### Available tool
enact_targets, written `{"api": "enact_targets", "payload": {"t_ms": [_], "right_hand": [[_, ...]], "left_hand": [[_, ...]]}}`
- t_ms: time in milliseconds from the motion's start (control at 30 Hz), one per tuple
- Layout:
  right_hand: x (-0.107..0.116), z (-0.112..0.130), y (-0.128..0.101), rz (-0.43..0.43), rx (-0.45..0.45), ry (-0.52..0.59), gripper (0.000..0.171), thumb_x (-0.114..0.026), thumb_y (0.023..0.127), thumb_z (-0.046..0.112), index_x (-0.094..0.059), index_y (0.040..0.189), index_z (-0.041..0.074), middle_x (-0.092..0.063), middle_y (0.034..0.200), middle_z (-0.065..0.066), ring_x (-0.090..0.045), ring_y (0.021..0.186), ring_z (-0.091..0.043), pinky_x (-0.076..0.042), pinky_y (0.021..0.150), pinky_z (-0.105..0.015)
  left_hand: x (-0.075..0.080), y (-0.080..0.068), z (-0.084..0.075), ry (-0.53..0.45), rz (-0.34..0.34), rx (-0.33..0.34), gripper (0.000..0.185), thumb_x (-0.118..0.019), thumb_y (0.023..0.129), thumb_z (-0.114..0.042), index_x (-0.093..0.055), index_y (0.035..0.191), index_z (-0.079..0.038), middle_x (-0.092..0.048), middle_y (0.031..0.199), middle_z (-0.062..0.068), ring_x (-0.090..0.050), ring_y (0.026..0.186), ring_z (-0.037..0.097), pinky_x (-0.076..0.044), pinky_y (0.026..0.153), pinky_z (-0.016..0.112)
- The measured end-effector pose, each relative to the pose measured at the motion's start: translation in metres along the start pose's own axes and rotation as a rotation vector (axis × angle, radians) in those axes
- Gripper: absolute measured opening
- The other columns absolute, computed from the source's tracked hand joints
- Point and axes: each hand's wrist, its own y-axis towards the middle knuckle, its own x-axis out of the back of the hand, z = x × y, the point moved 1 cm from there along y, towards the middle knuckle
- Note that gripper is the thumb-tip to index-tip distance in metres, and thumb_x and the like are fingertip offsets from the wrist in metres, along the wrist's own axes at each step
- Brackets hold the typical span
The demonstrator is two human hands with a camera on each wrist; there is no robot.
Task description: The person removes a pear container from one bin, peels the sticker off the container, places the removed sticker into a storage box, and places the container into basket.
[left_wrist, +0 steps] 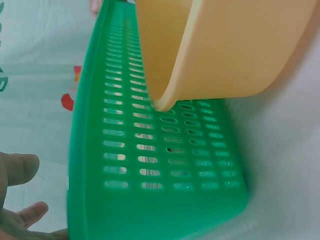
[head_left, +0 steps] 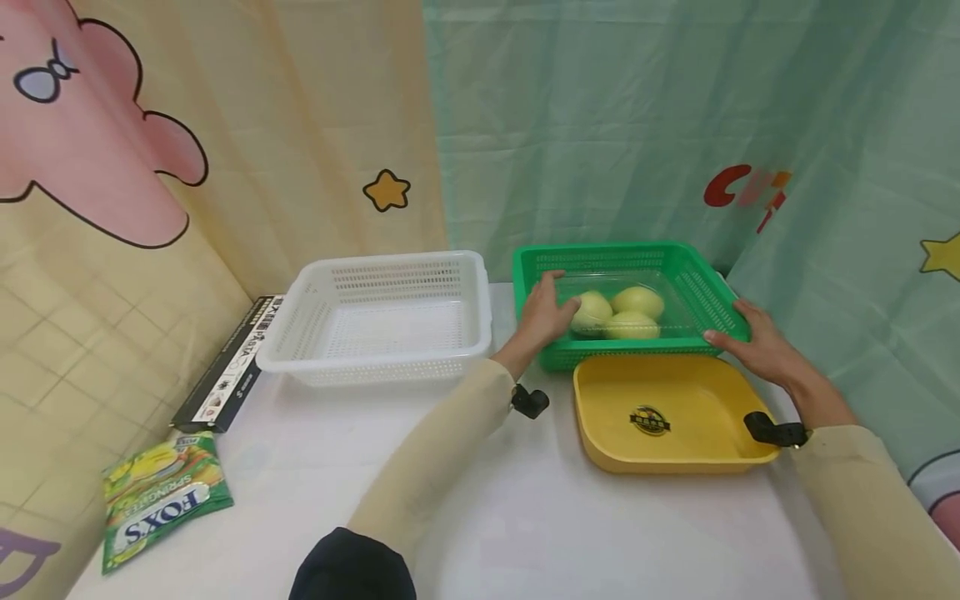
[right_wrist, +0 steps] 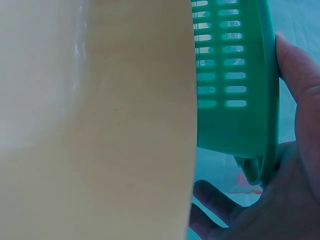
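A green slotted basket (head_left: 551, 358) sits at the back right. Inside it is a clear plastic box (head_left: 678, 312) with three pale yellow-green, round fruits (head_left: 633, 325). My left hand (head_left: 543, 317) reaches over the basket's left front rim, thumb and fingers spread apart beside the clear box. In the left wrist view its fingertips (left_wrist: 25, 167) show beyond the green rim. My right hand (head_left: 765, 346) holds the basket's right front corner, the thumb (right_wrist: 295, 62) against the rim and the other fingers outside and below it.
A yellow tray (head_left: 690, 400) stands directly in front of the green basket, between my forearms. At the back left is a white basket (head_left: 375, 367). A black-and-white box (head_left: 228, 362) and a green FOX'S packet (head_left: 165, 496) lie far left. Curtains (head_left: 585, 125) hang behind.
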Motion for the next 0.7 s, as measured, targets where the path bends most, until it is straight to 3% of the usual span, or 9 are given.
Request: {"api": "enact_targets", "payload": {"t_ms": [367, 700], "right_hand": [[0.004, 0.000, 0.000, -0.024, -0.007, -0.107, 0.092, -0.045, 0.094, 0.050, 0.003, 0.147, -0.009, 0.004, 0.151, -0.037, -0.008, 0.132, -0.061, -0.015, 0.100, -0.075], [0.006, 0.010, -0.001, -0.119, 0.080, -0.156, 0.085, -0.047, 0.095, 0.044, -0.009, 0.145, -0.013, -0.013, 0.146, -0.042, -0.015, 0.128, -0.060, -0.002, 0.100, -0.075]], "left_hand": [[0.021, -0.023, 0.003, -0.068, 0.046, -0.050, 0.055, -0.054, 0.094, -0.033, -0.033, 0.144, -0.022, -0.036, 0.150, 0.009, -0.039, 0.136, 0.028, -0.038, 0.107, 0.048], [0.036, -0.043, 0.008, -0.115, 0.088, -0.106, 0.053, -0.055, 0.094, -0.031, -0.035, 0.143, -0.022, -0.037, 0.150, 0.006, -0.036, 0.139, 0.023, -0.037, 0.109, 0.045]]}}
